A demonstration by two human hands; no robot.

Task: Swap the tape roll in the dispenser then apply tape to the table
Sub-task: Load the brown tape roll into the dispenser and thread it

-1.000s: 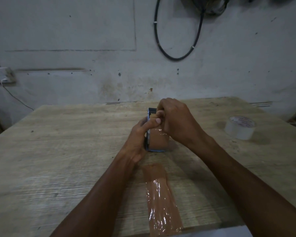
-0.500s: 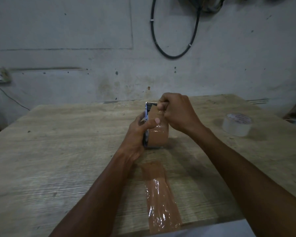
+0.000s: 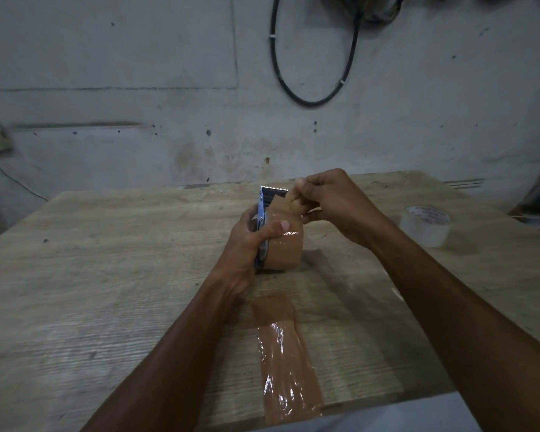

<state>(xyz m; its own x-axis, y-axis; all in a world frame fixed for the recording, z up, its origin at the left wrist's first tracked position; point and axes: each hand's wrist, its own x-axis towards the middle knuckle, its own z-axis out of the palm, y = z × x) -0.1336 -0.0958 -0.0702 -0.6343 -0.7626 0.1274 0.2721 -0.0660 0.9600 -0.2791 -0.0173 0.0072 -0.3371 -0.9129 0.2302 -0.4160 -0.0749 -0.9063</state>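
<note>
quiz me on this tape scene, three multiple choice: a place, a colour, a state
1. Where is the clear tape roll? A) on the table, right side B) on the wall C) on the floor
2. What colour is the roll in the dispenser? A) white B) brown C) black
3. What is the right hand doing? A) lying flat B) pinching the tape's free end C) holding scissors
Key: 1A, it sits on the wood at right; 2B, the wound tape is brown; 3B, it pinches that end by the blade.

Stained grey wall (image 3: 138, 145), looped black cable (image 3: 312, 102), wooden table (image 3: 106, 275), dim light
</note>
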